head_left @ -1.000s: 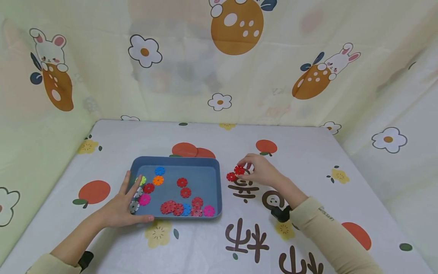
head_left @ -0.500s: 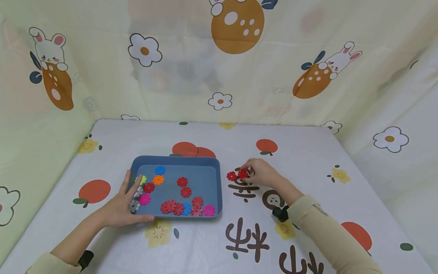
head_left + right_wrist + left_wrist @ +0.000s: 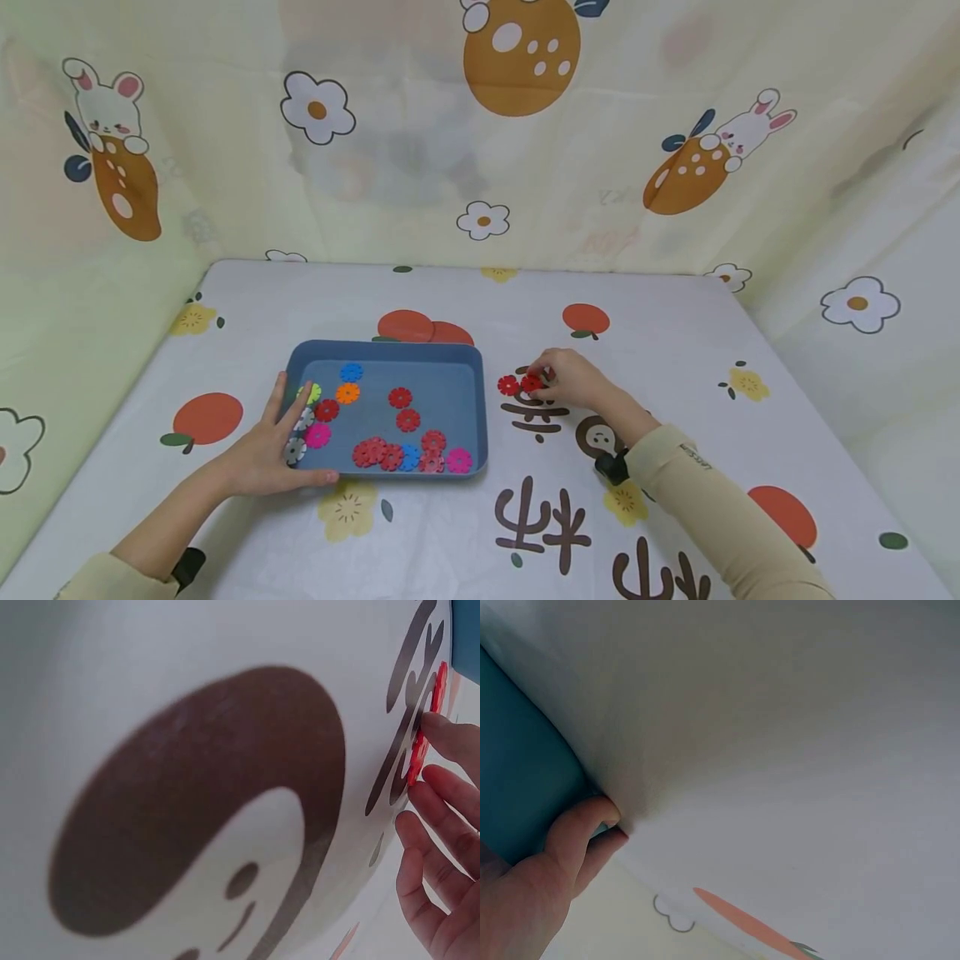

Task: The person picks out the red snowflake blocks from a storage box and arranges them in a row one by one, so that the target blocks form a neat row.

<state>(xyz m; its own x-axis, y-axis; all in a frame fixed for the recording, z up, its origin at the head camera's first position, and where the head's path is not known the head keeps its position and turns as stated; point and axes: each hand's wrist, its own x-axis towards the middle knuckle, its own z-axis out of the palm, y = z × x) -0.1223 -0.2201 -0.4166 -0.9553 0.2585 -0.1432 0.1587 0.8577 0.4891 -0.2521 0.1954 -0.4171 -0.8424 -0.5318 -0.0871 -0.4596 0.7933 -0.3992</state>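
In the head view, two red notched discs lie side by side on the cloth right of the tray. My right hand (image 3: pixel 573 379) pinches the nearer of them, a red notched disc (image 3: pixel 531 382), between thumb and fingertips. The other red disc (image 3: pixel 508 385) sits just to its left. In the right wrist view, the thumb and a finger touch the red pieces (image 3: pixel 418 754), seen edge-on. My left hand (image 3: pixel 258 454) rests spread at the blue-grey tray (image 3: pixel 442 354), fingers over its left rim, thumb along its front edge.
Several notched discs lie in the tray: a red cluster (image 3: pixel 369 452), a pink disc (image 3: pixel 459 460), an orange disc (image 3: pixel 347 393) and a blue disc (image 3: pixel 351 372). A patterned cloth covers the table (image 3: pixel 420 542), and a printed curtain (image 3: pixel 405 167) stands behind and beside it.
My right hand has come slightly down and right, bringing its red disc level beside the other one. Over the last half second it has barely moved. The left hand stays at the tray.
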